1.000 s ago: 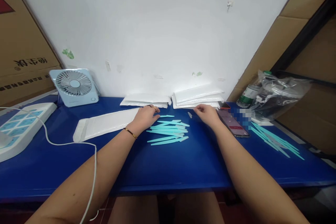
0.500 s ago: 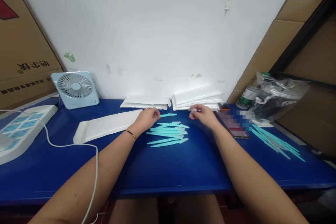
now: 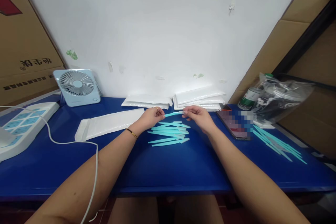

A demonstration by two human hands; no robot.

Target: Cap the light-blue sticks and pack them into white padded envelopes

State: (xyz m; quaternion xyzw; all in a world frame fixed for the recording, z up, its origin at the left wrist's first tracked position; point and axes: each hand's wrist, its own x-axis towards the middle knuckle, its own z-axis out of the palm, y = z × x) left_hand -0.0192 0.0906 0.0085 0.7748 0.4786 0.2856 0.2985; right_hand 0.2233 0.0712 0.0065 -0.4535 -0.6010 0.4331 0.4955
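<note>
My left hand [image 3: 150,118] pinches the handle end of a teal eyebrow razor [image 3: 172,114], held just above the table. My right hand [image 3: 198,117] is closed at the razor's other end, with a small whitish clear blade cover [image 3: 181,112] between thumb and fingers. Whether the cover sits fully over the blade cannot be made out. Right below my hands lies a loose pile of teal eyebrow razors [image 3: 169,133], handles mostly toward the left. A white padded mailer [image 3: 110,125] rests beside my left wrist.
Stacks of white mailers [image 3: 198,97] lean near the wall. At left are a blue fan [image 3: 78,85], a power strip [image 3: 28,126] and a cable crossing my left forearm. A phone [image 3: 233,126], more teal razors [image 3: 279,143], a bottle [image 3: 249,98] and a plastic bag [image 3: 283,101] lie right.
My right hand has moved left with the small clear piece and now meets the end of the razor in my left hand. That razor has shifted slightly right.
</note>
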